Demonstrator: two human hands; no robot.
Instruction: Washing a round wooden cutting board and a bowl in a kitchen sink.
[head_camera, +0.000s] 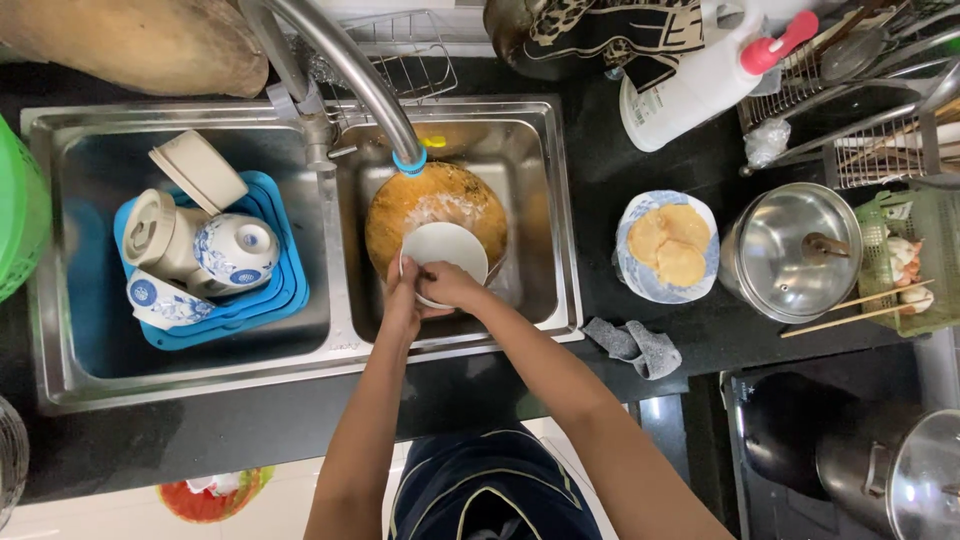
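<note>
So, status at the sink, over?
Both hands on white bowl, right sink basin. Orange basin beneath, tap above. Nothing blocking.

A home kitchen, seen from above. A double stainless-steel sink (545, 200) with a swivel tap (350, 75) is set in a dark bench (640, 150). Washed bowls (235, 248) lie in a blue tray (285, 285) on the left; a steel pot (790, 250), a plate of flatbreads (668, 246), chopsticks (860, 308) and a wire rack (880, 110) stand at the right.
</note>
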